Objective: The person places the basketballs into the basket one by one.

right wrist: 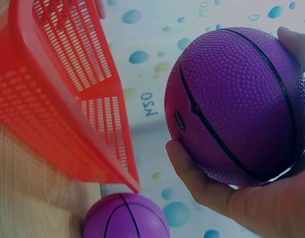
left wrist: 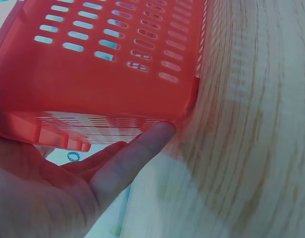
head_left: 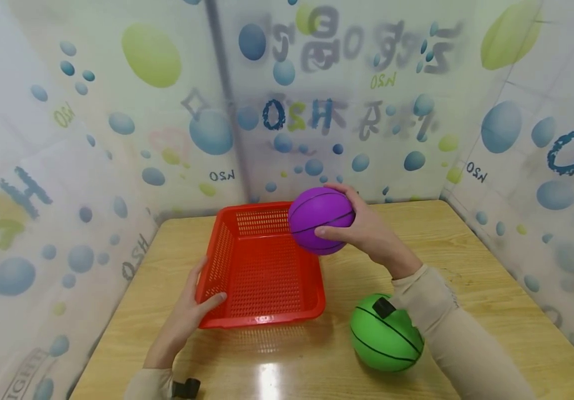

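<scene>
I have both arms [head_left: 467, 339] extended forward: left grip [head_left: 185, 311] lower, thumb spread from its fingers; right grip [head_left: 368, 231] higher, thumb and fingers curved.

Two purple balls [right wrist: 236, 106] [right wrist: 126, 220], both in the right wrist view, and one green ball [head_left: 384, 339] make three in all. One red basket [head_left: 262, 320], one worktop [head_left: 477, 278], two beige sleeves [head_left: 149, 383] [head_left: 467, 339].

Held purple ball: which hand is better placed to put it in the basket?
Right, likely: the right hand grips the purple ball close to the basket; the left hand holds the basket's opposite side.
</scene>
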Available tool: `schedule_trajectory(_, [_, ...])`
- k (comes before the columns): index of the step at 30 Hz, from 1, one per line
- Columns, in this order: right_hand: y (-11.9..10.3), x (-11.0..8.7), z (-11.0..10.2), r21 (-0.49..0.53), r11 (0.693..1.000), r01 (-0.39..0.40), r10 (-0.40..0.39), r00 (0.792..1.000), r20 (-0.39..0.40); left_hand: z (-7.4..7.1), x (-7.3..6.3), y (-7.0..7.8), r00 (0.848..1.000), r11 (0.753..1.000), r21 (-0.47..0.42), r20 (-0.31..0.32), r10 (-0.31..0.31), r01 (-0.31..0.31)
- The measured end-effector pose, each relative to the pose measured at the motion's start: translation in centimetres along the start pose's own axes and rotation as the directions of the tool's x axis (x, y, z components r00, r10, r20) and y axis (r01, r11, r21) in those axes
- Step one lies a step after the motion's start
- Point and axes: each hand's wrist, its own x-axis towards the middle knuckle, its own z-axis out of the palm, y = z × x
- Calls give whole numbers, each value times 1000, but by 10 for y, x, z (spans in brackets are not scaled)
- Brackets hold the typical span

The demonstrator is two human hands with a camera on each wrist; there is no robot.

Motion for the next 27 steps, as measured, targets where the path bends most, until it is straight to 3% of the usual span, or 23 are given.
schedule_trajectory(14, [-1, 10, 39, 35, 999, -4, 2, 998, 56, 0, 0, -1, 1000, 1000, 8, -3, 14, -14])
schedule_trajectory(27, [0, 7, 55, -33, 999, -14, 19, 991, 133, -1, 1, -2, 1000, 1000, 10, 1, 7, -7])
